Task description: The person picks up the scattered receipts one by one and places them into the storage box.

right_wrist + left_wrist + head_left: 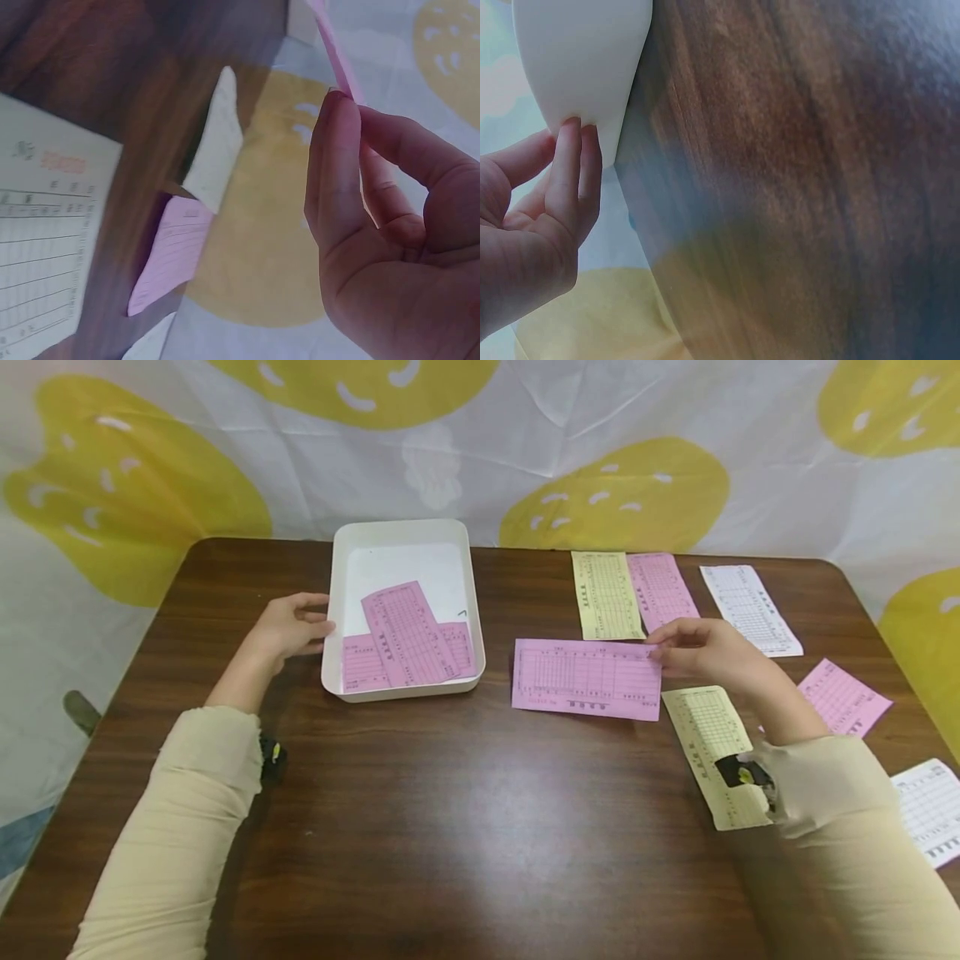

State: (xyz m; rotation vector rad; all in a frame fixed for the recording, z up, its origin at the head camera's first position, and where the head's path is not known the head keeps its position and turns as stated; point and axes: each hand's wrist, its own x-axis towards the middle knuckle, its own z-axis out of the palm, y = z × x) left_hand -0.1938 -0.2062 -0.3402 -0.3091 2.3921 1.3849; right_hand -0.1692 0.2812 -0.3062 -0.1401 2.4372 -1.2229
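Observation:
My right hand pinches one end of a pink printed slip between thumb and fingers. This slip is held above the table, to the right of the white tray. From the right wrist, its edge shows between the fingertips. On the tray's left side, my left hand touches the outer wall with extended fingers. The left wrist view shows those fingertips against the wall. Inside the tray, a pink slip lies slanted over other pink paper.
At the back right lie a yellow slip, a pink slip and a white slip. Another yellow slip is below my right wrist. Farther right are a pink slip and white paper. A patterned cloth hangs behind the table.

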